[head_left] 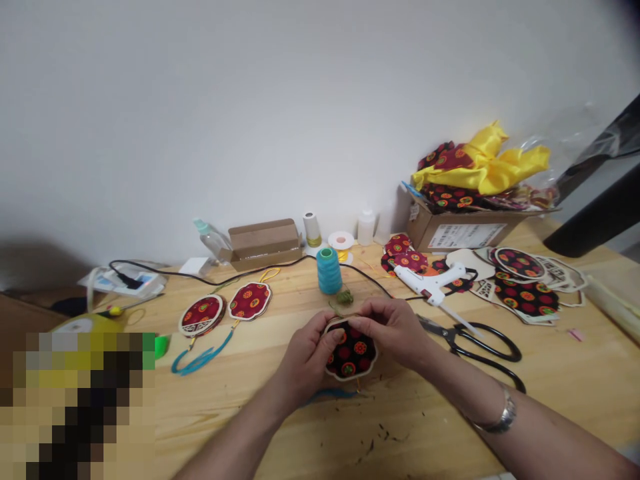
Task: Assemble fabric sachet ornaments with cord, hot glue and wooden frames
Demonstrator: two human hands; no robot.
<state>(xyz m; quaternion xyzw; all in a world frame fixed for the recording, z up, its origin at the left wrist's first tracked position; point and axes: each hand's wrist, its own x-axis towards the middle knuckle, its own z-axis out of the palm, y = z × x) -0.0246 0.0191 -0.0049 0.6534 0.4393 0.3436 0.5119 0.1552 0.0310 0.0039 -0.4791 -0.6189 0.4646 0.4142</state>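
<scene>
My left hand is closed on the upper left edge of a black ornament with red flowers and a pale scalloped rim. At its top right edge, my right hand pinches with thumb and fingers. A thin green cord runs between the fingertips; which fingers grip it is hard to tell. It leads toward a small green tangle just behind. A blue tassel hangs from the ornament's lower end onto the wooden table. The teal thread spool stands upright behind my hands.
Black-handled scissors and a white glue gun lie at right, near patterned pieces. Two red ornaments lie left. Behind are a black cable, an open carton and a fabric-filled box.
</scene>
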